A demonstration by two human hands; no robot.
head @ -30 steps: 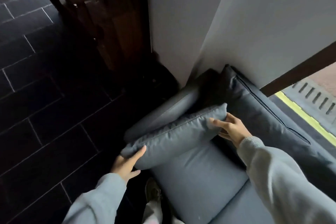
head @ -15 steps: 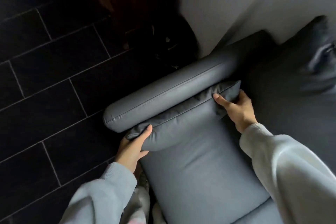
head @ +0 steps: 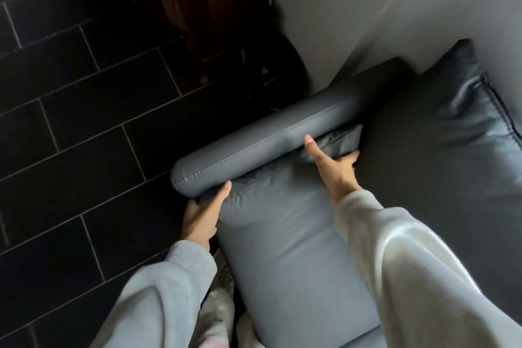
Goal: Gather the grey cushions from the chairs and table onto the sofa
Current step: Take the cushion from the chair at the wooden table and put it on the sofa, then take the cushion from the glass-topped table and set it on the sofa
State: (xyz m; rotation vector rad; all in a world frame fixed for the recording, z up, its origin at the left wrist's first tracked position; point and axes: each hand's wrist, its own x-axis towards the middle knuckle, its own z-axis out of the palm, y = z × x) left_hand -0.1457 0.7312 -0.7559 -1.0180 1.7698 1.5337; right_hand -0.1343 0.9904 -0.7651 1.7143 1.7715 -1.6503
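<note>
A grey cushion lies on the sofa seat, pushed against the inside of the padded armrest. My left hand grips the cushion's near corner at the front end of the armrest. My right hand holds its far corner, thumb up against the armrest, fingers tucked under the fabric. A darker back cushion leans against the wall at the right.
Dark tiled floor fills the left. A dark wooden frame stands at the top beside the light wall. My shoe shows by the sofa's front edge.
The cushion went from held above the seat to pressed down against the armrest. Both hands moved down and left with it, and the view tilted downward.
</note>
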